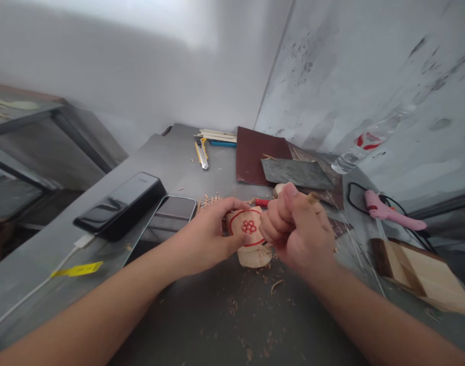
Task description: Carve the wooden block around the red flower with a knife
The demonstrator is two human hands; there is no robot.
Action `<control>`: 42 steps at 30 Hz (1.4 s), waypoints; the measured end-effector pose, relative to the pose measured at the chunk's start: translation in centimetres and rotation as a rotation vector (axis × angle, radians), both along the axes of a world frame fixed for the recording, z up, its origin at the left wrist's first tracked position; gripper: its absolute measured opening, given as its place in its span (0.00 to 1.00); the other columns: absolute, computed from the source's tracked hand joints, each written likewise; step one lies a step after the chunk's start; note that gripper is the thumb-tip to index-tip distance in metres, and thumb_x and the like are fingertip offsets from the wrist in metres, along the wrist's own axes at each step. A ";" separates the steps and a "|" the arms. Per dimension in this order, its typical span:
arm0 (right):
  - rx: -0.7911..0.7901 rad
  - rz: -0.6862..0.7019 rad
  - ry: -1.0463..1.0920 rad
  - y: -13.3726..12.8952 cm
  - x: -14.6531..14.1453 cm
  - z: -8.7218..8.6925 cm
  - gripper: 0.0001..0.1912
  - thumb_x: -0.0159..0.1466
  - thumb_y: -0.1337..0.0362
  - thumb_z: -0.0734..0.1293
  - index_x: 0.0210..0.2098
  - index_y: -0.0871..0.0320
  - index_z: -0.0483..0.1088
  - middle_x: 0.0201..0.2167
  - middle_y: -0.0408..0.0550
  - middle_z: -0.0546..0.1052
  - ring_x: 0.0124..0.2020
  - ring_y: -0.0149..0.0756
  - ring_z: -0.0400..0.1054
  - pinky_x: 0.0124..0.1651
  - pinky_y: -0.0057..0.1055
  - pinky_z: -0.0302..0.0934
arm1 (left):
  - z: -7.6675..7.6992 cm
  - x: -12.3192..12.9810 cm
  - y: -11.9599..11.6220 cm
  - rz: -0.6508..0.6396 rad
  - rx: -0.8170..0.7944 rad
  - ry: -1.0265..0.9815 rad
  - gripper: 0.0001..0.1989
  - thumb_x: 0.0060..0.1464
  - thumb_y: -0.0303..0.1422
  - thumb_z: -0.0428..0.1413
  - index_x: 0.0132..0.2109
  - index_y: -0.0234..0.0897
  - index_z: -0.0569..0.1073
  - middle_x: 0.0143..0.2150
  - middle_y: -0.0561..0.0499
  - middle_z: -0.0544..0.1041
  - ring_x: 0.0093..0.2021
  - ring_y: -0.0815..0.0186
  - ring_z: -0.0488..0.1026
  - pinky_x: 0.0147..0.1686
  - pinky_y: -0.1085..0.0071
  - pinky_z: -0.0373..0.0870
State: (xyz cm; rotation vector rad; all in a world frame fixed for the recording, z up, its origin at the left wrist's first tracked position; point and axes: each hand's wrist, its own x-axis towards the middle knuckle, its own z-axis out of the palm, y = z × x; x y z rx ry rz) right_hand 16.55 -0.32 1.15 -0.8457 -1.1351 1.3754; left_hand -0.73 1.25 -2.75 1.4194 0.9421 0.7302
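The left hand grips a small pale wooden piece by its left side, thumb below and fingers curled over the top. The piece bears a red outline and a red flower mark on the face turned to the camera. It is held just above the counter, near the middle of the view.

The right hand is closed in a fist around a carving tool; only a short red section and a wooden butt end show, and its tip is hidden behind the wooden piece. The two hands touch at the piece.

Wood shavings lie scattered on the counter below the hands.

To the left lie a black power bank and a phone, side by side. Behind the hands lie sheets of sandpaper and a yellow utility knife. At right, a plastic bottle leans against the wall; its contents cannot be told. Below it lies a pink glue gun, and near it an open wooden box, in which nothing can be made out.
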 end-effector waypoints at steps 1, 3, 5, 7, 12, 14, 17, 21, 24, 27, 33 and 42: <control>0.021 -0.031 -0.003 -0.2 -0.2 -0.1 0.35 0.66 0.41 0.73 0.18 0.51 0.53 0.16 0.35 0.47 0.17 0.29 0.36 0.22 0.35 0.40 | -0.1 0.0 0.0 -0.002 0.000 0.001 0.22 0.55 0.31 0.64 0.57 0.38 0.73 0.49 0.46 0.80 0.45 0.56 0.77 0.47 0.57 0.77; 0.061 -0.086 0.005 -0.6 -0.6 -0.3 0.33 0.69 0.43 0.72 0.18 0.51 0.56 0.17 0.35 0.47 0.18 0.30 0.37 0.23 0.36 0.41 | -0.2 0.0 0.0 -0.011 -0.005 -0.019 0.24 0.56 0.31 0.65 0.59 0.39 0.72 0.50 0.45 0.80 0.47 0.55 0.78 0.47 0.57 0.77; 0.086 -0.108 0.014 -0.8 -0.8 -0.5 0.32 0.70 0.44 0.71 0.18 0.51 0.57 0.17 0.36 0.49 0.18 0.30 0.38 0.23 0.35 0.41 | -0.2 0.0 0.0 -0.047 -0.015 -0.052 0.24 0.58 0.31 0.64 0.60 0.39 0.73 0.51 0.46 0.81 0.49 0.54 0.79 0.49 0.57 0.77; 0.135 -0.099 0.036 -0.6 -0.8 -0.5 0.33 0.70 0.44 0.71 0.17 0.53 0.56 0.16 0.35 0.49 0.17 0.28 0.38 0.21 0.33 0.39 | -0.1 0.0 0.0 -0.104 -0.034 -0.081 0.20 0.59 0.30 0.63 0.59 0.39 0.75 0.49 0.47 0.82 0.50 0.54 0.80 0.50 0.58 0.76; 0.162 0.000 0.109 0.2 -0.6 -0.3 0.35 0.67 0.45 0.75 0.17 0.54 0.54 0.16 0.33 0.47 0.15 0.25 0.35 0.16 0.30 0.34 | 0.2 0.0 0.1 -0.142 -0.068 -0.110 0.15 0.59 0.27 0.62 0.53 0.37 0.78 0.48 0.48 0.83 0.46 0.58 0.79 0.46 0.62 0.75; 0.161 0.010 0.111 0.3 -0.5 -0.3 0.34 0.67 0.46 0.74 0.17 0.53 0.55 0.16 0.33 0.47 0.15 0.25 0.35 0.16 0.30 0.34 | 0.2 0.0 0.1 -0.133 -0.055 -0.095 0.14 0.58 0.27 0.62 0.51 0.38 0.78 0.47 0.49 0.83 0.45 0.59 0.79 0.45 0.64 0.75; 0.166 0.000 0.113 0.0 -0.6 -0.3 0.32 0.69 0.48 0.73 0.18 0.53 0.57 0.16 0.33 0.48 0.15 0.26 0.35 0.17 0.30 0.35 | 0.2 0.0 0.1 -0.125 -0.039 -0.073 0.11 0.58 0.28 0.62 0.48 0.38 0.79 0.47 0.49 0.83 0.44 0.58 0.79 0.45 0.63 0.75; 0.177 -0.002 0.109 -0.2 -0.7 -0.3 0.33 0.69 0.48 0.74 0.17 0.54 0.56 0.16 0.33 0.48 0.15 0.25 0.36 0.17 0.30 0.35 | 0.1 -0.1 0.0 -0.106 -0.025 -0.038 0.15 0.58 0.30 0.63 0.52 0.37 0.78 0.48 0.47 0.83 0.46 0.56 0.80 0.47 0.60 0.77; 0.193 -0.010 0.115 -0.1 -0.8 -0.3 0.33 0.69 0.49 0.73 0.17 0.54 0.55 0.15 0.33 0.47 0.15 0.25 0.36 0.16 0.30 0.34 | -0.1 -0.2 0.1 -0.096 0.003 -0.012 0.18 0.59 0.30 0.63 0.56 0.38 0.78 0.48 0.47 0.84 0.46 0.56 0.80 0.46 0.60 0.77; 0.207 -0.015 0.127 0.1 -0.9 -0.5 0.34 0.70 0.48 0.72 0.17 0.54 0.55 0.15 0.33 0.47 0.15 0.25 0.35 0.16 0.30 0.34 | -0.2 -0.2 0.1 -0.107 -0.001 -0.042 0.20 0.60 0.29 0.62 0.59 0.39 0.77 0.49 0.48 0.83 0.46 0.58 0.80 0.45 0.62 0.77; 0.258 -0.054 0.046 -0.3 -0.8 -1.4 0.30 0.74 0.54 0.69 0.18 0.54 0.59 0.16 0.34 0.50 0.15 0.26 0.38 0.17 0.31 0.36 | -0.1 0.0 0.1 -0.099 -0.033 -0.068 0.18 0.59 0.30 0.63 0.56 0.37 0.77 0.46 0.47 0.84 0.45 0.56 0.81 0.46 0.60 0.78; 0.226 0.120 0.089 0.2 0.1 -1.2 0.31 0.71 0.53 0.70 0.18 0.53 0.54 0.16 0.32 0.48 0.13 0.24 0.37 0.15 0.27 0.36 | 0.1 0.1 0.0 -0.084 0.034 -0.039 0.16 0.58 0.26 0.62 0.53 0.39 0.79 0.44 0.51 0.83 0.43 0.60 0.79 0.43 0.66 0.76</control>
